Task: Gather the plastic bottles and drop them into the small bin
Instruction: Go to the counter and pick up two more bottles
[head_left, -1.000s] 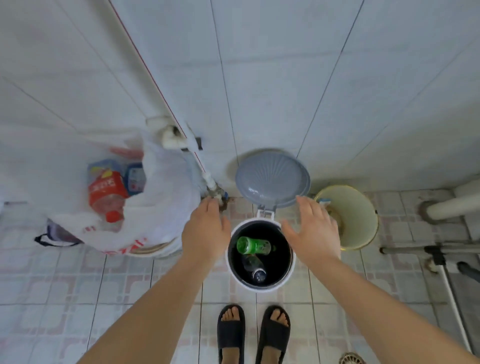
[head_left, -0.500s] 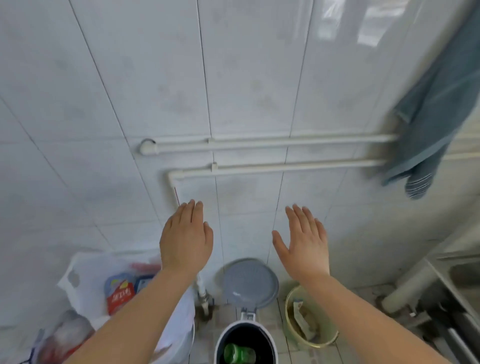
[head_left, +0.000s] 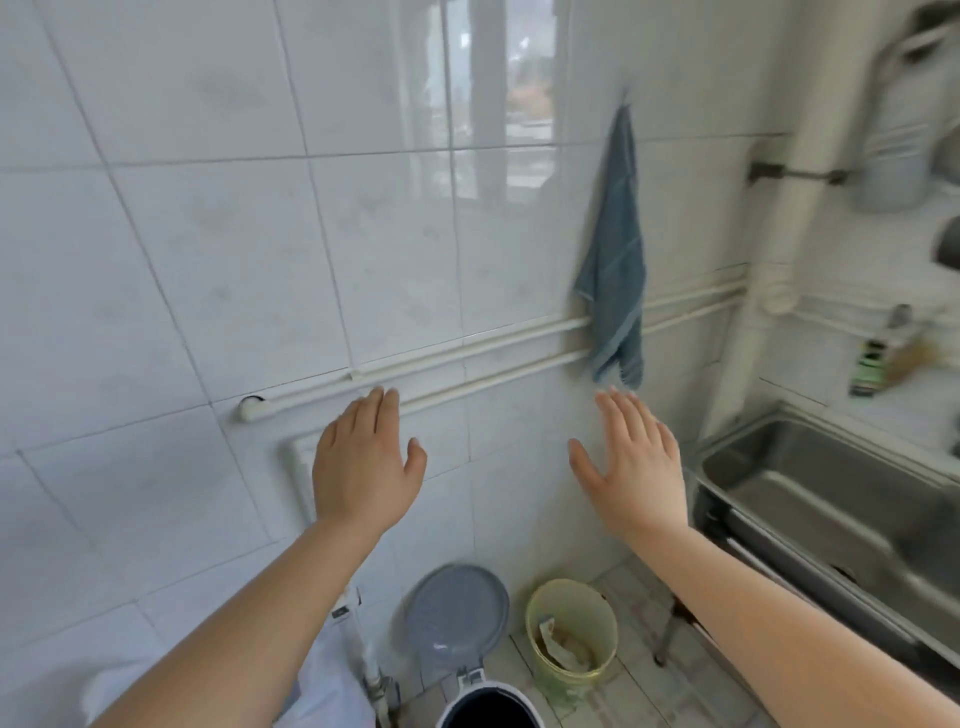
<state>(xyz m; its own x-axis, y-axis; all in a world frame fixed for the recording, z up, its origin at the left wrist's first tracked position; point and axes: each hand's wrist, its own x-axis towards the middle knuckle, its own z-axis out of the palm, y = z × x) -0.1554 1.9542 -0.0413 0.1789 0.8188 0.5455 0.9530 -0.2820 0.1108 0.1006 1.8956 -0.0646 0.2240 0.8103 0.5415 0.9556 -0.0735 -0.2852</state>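
Observation:
The small bin (head_left: 488, 699) shows only its white rim and dark inside at the bottom edge, with its grey lid (head_left: 457, 618) tipped up against the wall. No bottle shows inside it from here. My left hand (head_left: 363, 462) and my right hand (head_left: 631, 462) are both raised in front of the tiled wall, well above the bin. Each is empty, palm forward, fingers loosely spread. A white plastic bag (head_left: 332, 675) peeks out under my left forearm; what it holds is hidden.
A yellow bucket (head_left: 571, 639) with scraps stands right of the bin. White pipes (head_left: 467, 358) run along the wall, and a blue towel (head_left: 615, 260) hangs over them. A steel sink (head_left: 831, 499) fills the right side, with a thick white pipe (head_left: 763, 291) behind it.
The view has swung up and to the right, away from the floor. Both hands rose from the bin's rim to wall height, empty. The bottles in the bin and the bag's contents dropped out of sight.

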